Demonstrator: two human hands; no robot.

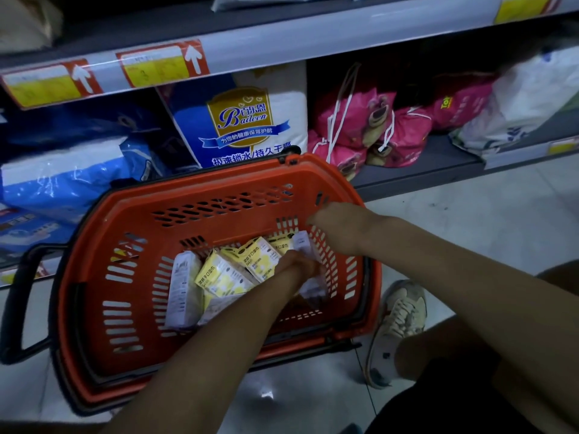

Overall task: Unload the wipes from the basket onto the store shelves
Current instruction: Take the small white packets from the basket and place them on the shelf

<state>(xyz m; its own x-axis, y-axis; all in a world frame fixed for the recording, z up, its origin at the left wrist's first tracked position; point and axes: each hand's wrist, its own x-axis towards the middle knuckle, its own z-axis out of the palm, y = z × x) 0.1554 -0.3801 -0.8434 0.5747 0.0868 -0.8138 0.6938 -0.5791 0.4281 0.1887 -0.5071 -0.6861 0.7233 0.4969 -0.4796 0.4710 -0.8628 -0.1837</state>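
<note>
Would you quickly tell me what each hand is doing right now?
Left hand: grips a wipes pack inside the basket.
Right hand: at the basket's rim, blurred; grip cannot be told.

"Baileen" on white-and-blue pack [244, 120], "Toy" on pink bag [454, 104]

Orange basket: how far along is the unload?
Done: nothing visible; no yellow wipes on the grey store shelves in view, only blue bags and pink bags. In hand: the left hand is down among the yellow-and-white wipes packs in the orange plastic basket; grip hidden. The right hand is at its far right wall, blurred. Left: several packs still inside.
</note>
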